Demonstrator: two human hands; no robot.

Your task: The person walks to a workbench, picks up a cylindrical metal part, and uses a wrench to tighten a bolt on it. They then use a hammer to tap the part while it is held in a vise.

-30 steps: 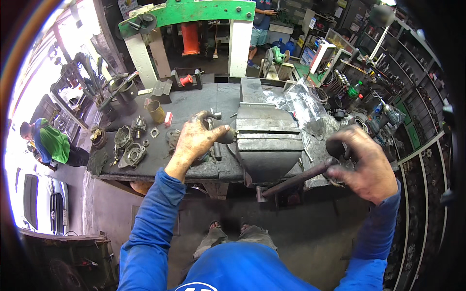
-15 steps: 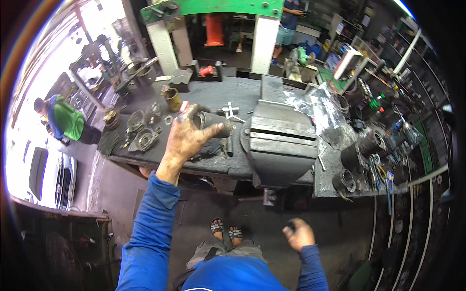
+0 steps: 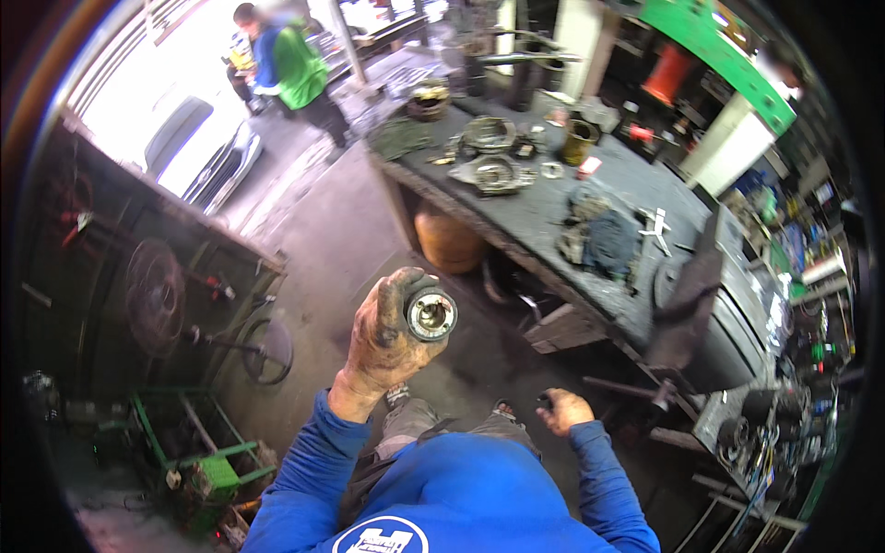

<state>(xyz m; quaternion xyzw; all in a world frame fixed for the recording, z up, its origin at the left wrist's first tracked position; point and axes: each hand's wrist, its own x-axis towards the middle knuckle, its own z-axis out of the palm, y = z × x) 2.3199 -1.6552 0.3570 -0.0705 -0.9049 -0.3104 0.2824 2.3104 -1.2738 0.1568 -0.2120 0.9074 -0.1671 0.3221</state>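
Observation:
My left hand [image 3: 376, 336] is wrapped round a dark cylindrical metal part [image 3: 451, 307], held above the floor in front of me. Its pale ringed end with a hollow centre faces up at the view; the rest of its body is hidden by the hand. Low on the right hangs my right hand [image 3: 569, 411], fingers curled round something small and dark that I cannot make out. On the bench lie a dark cloth [image 3: 610, 243], a small three-armed puller [image 3: 656, 230] and opened metal housings [image 3: 493, 173].
The workbench [image 3: 516, 249] runs along my right, with a large vise [image 3: 719, 309] at its near edge. Brown pot-like container [image 3: 447, 241] under the bench. To the left stand a pedestal fan [image 3: 155, 297] and a green metal frame [image 3: 198, 442]. A person in green [image 3: 300, 69] stands by a white car [image 3: 205, 152].
My left hand has lifted the cylindrical part off the bench and brought it towards me. The view has swung left. My right hand stays low with its fingers curled.

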